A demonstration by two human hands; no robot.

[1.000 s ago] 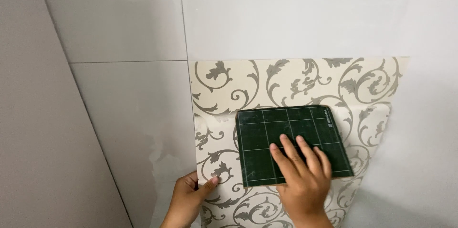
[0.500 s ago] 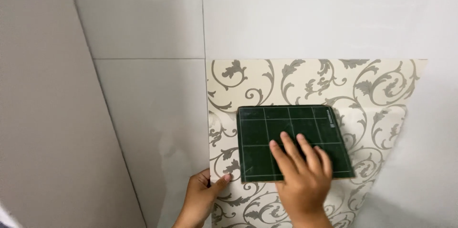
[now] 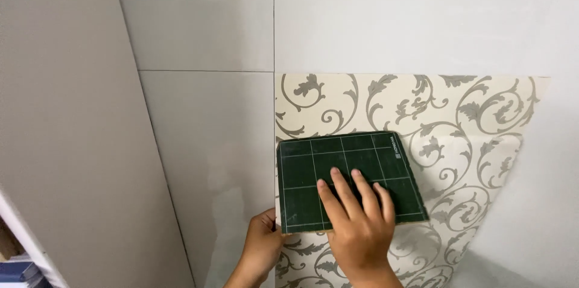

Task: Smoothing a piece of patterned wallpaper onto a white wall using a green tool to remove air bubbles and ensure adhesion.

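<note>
**Green board pressed flat on patterned wallpaper**

Over the last second little has changed beyond the view drifting rightward; the right hand point(image 3: 360, 227) stays spread, fingers flat, on the stiff, grid-lined green board point(image 3: 347, 180). Under it lies cream wallpaper point(image 3: 422, 119) with grey scrolls, smooth above the hands. The left hand point(image 3: 262, 246), apart, pinches the sheet's left edge beside glossy wall tiles point(image 3: 205, 143).
</note>
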